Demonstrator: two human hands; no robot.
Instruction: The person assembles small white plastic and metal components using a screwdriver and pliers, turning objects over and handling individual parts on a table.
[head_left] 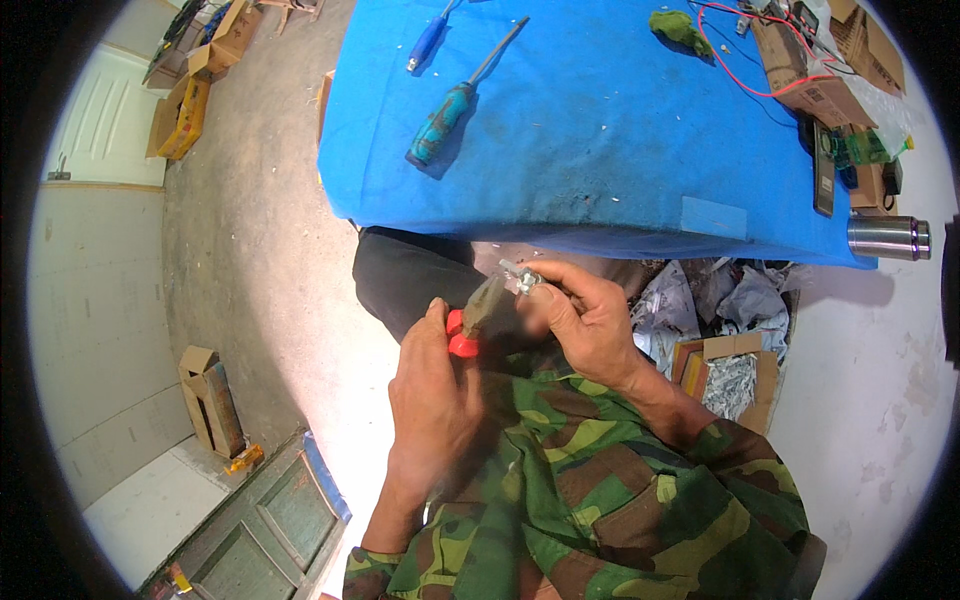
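My left hand (430, 385) is closed around the red handles of a pair of pliers (486, 306), over my lap just in front of the table. The jaws point up and to the right, toward my other hand. Between the thumb and fingers of my right hand (588, 318) is a small shiny metal piece (522, 277), whose exact kind is too small to make out. The plier tips are close to it; whether they touch it I cannot tell.
On the blue-covered table (600, 150) lie a teal-handled screwdriver (443, 124), a blue-handled tool (428, 44), a green cloth (680, 33) and a phone (823, 168). A steel flask (888, 238) is at the right edge. Below stands a cardboard box of metal strips (732, 385).
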